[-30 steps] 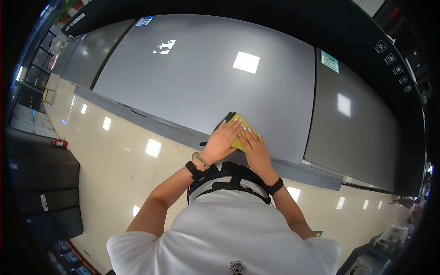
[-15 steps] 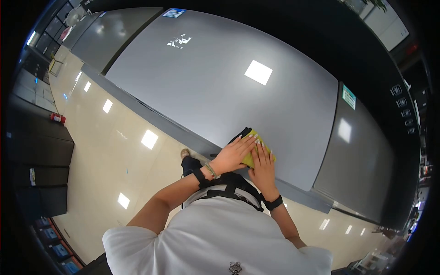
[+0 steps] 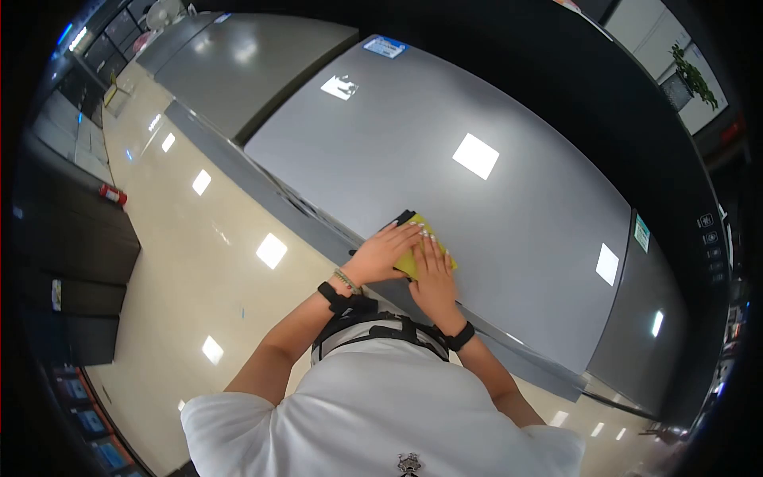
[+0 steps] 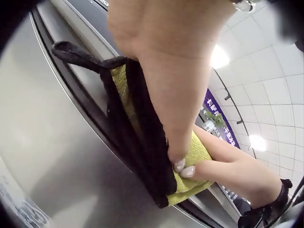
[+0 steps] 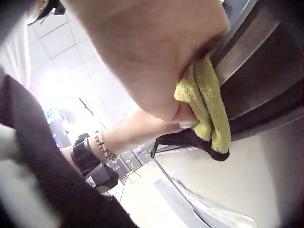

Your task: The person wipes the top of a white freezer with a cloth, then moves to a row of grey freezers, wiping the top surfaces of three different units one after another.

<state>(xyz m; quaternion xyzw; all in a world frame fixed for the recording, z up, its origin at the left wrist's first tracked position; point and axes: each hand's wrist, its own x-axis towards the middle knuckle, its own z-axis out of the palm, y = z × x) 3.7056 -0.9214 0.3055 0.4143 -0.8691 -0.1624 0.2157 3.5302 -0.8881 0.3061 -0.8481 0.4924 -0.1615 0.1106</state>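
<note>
A folded yellow-green cloth (image 3: 406, 265) with a black edge lies against a glossy grey appliance panel (image 3: 509, 222). Over its left part, my left hand (image 3: 383, 256) presses with fingers extended. Beside it my right hand (image 3: 434, 286) rests on the cloth too, its fingers straight and pointing up the panel. The left wrist view shows both thumbs side by side on the cloth (image 4: 194, 152), with a black loop (image 4: 76, 54) sticking out at one corner. Folded layers of the cloth (image 5: 204, 104) show beneath the palm in the right wrist view.
A blue-and-white label (image 3: 385, 47) is stuck at the panel's upper left corner. Darker grey panels stand on the left (image 3: 254, 67) and right (image 3: 648, 290). Shiny tiled floor (image 3: 230, 278) runs along the lower edge. A red fire extinguisher (image 3: 113, 194) stands far left.
Both hands have slid left along the panel with the cloth, from nearer its right side to about its middle. The head view has turned, so the panel sits further right and more tilted.
</note>
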